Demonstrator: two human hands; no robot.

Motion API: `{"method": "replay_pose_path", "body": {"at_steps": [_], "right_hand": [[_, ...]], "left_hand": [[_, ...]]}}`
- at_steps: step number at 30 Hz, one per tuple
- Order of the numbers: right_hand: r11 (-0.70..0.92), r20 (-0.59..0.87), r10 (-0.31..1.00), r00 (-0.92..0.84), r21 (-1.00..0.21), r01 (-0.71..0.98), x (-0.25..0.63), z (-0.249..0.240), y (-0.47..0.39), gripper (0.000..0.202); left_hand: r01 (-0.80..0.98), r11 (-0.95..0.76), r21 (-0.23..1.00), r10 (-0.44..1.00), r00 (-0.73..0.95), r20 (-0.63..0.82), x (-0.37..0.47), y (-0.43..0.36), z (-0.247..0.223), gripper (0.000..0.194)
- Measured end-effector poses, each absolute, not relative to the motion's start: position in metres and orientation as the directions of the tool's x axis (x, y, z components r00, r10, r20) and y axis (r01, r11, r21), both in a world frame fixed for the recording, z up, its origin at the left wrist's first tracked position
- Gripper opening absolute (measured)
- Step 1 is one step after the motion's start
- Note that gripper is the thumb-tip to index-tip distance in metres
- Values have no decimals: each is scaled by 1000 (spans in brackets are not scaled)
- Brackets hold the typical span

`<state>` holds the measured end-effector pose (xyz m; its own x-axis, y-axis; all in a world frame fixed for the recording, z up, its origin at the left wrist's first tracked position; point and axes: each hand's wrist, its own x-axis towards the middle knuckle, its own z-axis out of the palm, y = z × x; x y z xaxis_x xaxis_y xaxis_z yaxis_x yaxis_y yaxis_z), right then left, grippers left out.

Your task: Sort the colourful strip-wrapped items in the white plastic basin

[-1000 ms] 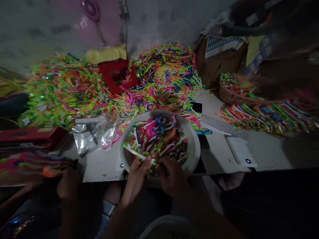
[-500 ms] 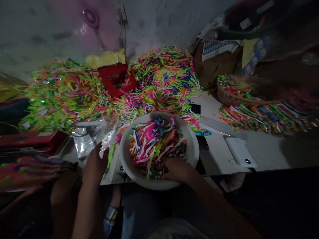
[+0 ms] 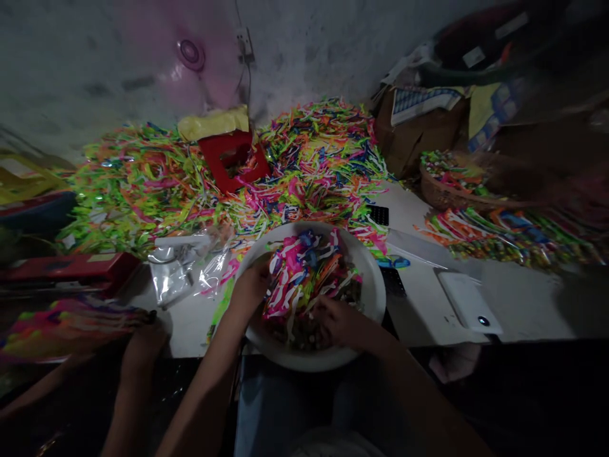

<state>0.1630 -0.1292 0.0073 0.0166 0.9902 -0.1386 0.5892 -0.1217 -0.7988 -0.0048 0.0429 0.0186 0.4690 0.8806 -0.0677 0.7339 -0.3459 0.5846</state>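
A pale round basin (image 3: 378, 298) at the table's front edge holds a heap of bright strip-like pieces (image 3: 297, 270) in pink, white, blue and orange, with darker ends lower down. My left hand (image 3: 250, 292) reaches over the basin's left rim, its fingers curled at the left edge of the heap. Inside the basin, my right hand (image 3: 340, 324) has its fingers bent in among the pieces at the lower right. Dim light and the pieces hide what either hand's fingertips hold.
Large piles of similar strips (image 3: 137, 184) cover the table's back, around a red plastic stool (image 3: 228, 181). Clear plastic bags (image 3: 174, 273) lie left, a white phone-like device (image 3: 469, 301) right. A brown basket (image 3: 451, 197) stands back right. Another person's hand (image 3: 145, 343) holds a bundle at left.
My left hand has moved right, from beside the plastic bags to the heap in the basin. My right hand stays in the basin, fingers shifted slightly. The view has shifted a little.
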Motion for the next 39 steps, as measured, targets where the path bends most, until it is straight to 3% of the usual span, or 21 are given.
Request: {"method": "replay_pose_path", "body": {"at_steps": [3,5,7,9,12,15,19,23,30,39], "right_hand": [[-115,-63,990,129,-883,454,163,14,-135,24],[-75,-16,989,146,-910,408,158,17,-142,24],[-53,0,989,148,-932,358,149,18,-148,24],[-47,11,986,169,-940,338,139,17,-154,22],[-62,39,966,255,-923,379,129,14,-158,20],[-80,62,952,301,-895,438,128,11,-159,23],[-95,86,946,311,-848,521,128,8,-159,25],[-101,102,937,334,-836,540,126,5,-157,27],[-146,-15,960,279,-877,458,130,13,-156,30],[-103,-12,975,223,-910,401,130,11,-156,14]], "left_hand": [[490,-171,854,918,395,-43,-20,28,26,35],[198,33,980,941,324,-97,-25,10,32,36],[-50,246,968,917,335,-215,-23,-11,34,37],[-156,405,901,859,402,-317,-13,-32,31,44],[-202,461,864,822,465,-330,6,-55,19,48],[-165,364,917,867,421,-268,4,-58,16,41],[-82,294,952,906,342,-250,-56,-42,40,30],[-18,241,970,925,308,-224,-94,-36,56,33],[-83,291,953,890,389,-237,-2,-57,15,44],[-224,405,886,854,439,-280,-2,-56,14,41]]}}
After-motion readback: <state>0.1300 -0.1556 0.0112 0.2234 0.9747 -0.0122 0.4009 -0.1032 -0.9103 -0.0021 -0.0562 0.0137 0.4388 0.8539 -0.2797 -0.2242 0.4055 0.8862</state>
